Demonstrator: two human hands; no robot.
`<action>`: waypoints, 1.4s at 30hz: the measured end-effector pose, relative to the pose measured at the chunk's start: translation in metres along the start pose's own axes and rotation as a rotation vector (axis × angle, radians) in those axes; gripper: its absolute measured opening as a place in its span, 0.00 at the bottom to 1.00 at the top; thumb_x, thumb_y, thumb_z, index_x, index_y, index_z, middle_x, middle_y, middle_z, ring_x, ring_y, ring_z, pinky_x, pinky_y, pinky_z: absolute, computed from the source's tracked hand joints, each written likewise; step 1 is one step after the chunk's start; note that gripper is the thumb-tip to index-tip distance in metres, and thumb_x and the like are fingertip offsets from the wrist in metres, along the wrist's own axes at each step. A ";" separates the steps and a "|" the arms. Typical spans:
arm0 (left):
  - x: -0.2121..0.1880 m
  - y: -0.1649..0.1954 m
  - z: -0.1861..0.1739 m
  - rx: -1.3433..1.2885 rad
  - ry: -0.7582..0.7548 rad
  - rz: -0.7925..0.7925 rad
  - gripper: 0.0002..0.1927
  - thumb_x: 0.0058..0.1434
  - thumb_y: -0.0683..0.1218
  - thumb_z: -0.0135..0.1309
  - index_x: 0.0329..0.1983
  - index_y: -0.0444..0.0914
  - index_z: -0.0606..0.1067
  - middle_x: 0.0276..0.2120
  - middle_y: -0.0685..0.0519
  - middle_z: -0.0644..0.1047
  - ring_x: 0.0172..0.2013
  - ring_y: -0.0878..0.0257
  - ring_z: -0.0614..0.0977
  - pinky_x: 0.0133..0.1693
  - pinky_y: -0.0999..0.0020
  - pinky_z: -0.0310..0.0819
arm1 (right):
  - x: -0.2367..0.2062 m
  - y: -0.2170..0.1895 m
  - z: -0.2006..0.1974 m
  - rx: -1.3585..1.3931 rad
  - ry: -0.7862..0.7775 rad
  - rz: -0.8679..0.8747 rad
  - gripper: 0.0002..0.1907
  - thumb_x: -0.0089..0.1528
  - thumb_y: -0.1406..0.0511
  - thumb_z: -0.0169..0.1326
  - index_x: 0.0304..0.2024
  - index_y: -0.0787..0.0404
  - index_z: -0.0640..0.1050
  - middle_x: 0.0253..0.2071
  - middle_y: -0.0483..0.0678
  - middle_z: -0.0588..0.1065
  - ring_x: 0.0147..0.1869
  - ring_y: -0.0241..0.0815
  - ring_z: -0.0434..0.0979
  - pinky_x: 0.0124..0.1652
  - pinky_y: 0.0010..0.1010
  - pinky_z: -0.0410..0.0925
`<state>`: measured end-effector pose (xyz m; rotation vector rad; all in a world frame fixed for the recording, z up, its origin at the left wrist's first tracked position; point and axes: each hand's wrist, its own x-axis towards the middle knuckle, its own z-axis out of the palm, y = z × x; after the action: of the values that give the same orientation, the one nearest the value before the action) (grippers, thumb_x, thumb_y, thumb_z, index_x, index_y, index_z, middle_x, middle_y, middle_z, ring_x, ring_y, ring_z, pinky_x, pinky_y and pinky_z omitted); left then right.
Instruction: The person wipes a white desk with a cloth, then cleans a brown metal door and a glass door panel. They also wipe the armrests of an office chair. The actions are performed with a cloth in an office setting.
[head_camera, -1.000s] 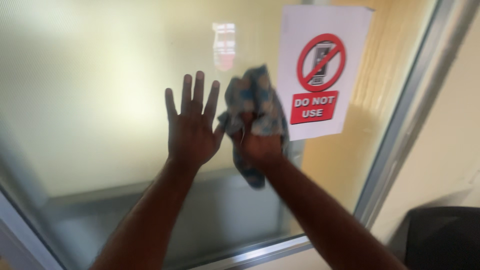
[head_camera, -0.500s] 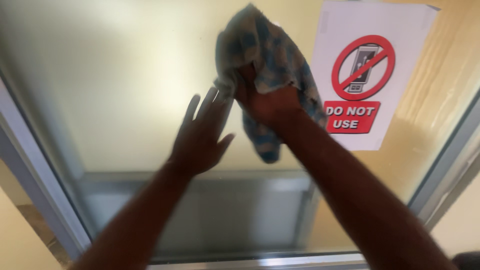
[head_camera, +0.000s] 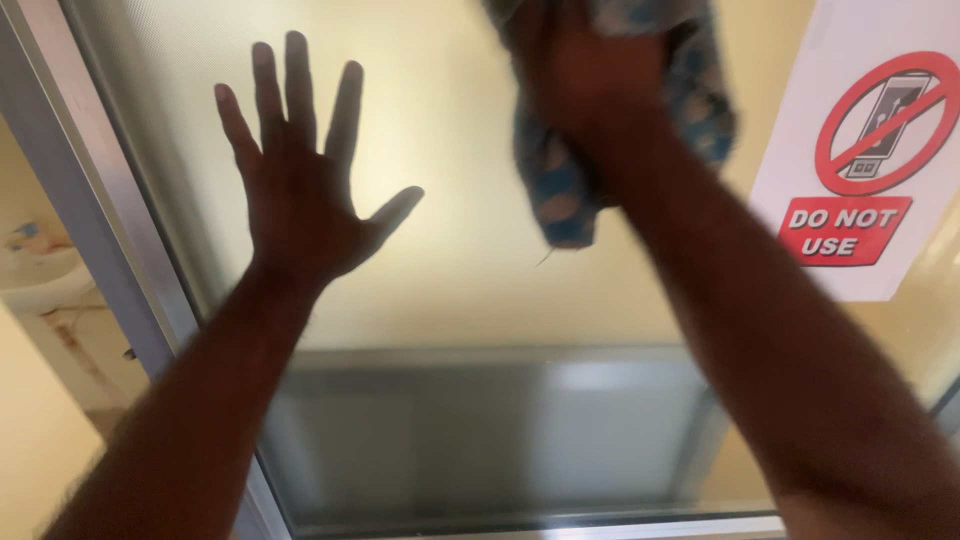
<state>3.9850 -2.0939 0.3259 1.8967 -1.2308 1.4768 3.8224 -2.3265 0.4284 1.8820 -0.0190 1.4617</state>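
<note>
As pressed flat, cloth (head_camera: 560, 190) under right hand (head_camera: 590, 75).

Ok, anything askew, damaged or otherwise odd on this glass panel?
Nothing stands out. The right hand presses a blue patterned cloth to the frosted glass, and the left hand lies flat on it, fingers spread. The paper sign appears tilted, but so does the metal frame, so likely camera angle.
</note>
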 end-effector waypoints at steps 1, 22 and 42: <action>0.000 0.002 0.002 -0.018 0.012 0.022 0.54 0.64 0.70 0.62 0.83 0.39 0.56 0.79 0.34 0.42 0.78 0.35 0.41 0.71 0.26 0.27 | -0.002 -0.012 0.003 0.096 0.013 -0.002 0.25 0.79 0.60 0.35 0.76 0.62 0.54 0.56 0.61 0.70 0.46 0.58 0.77 0.40 0.55 0.72; -0.007 -0.041 -0.009 -0.129 0.112 0.220 0.47 0.63 0.65 0.63 0.80 0.43 0.62 0.79 0.36 0.53 0.78 0.40 0.53 0.70 0.24 0.36 | -0.024 -0.082 0.013 0.167 -0.272 0.189 0.36 0.64 0.45 0.57 0.67 0.55 0.68 0.66 0.61 0.66 0.67 0.63 0.67 0.58 0.58 0.67; -0.014 -0.042 -0.013 -0.073 0.155 0.126 0.48 0.62 0.64 0.62 0.79 0.38 0.58 0.77 0.39 0.53 0.76 0.43 0.54 0.71 0.33 0.39 | 0.042 -0.103 -0.039 0.117 -0.476 0.217 0.36 0.60 0.42 0.52 0.68 0.45 0.68 0.65 0.52 0.67 0.66 0.55 0.69 0.60 0.51 0.64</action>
<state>4.0128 -2.0571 0.3248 1.6511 -1.3323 1.5883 3.8495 -2.2130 0.4115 2.3449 -0.3807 1.1350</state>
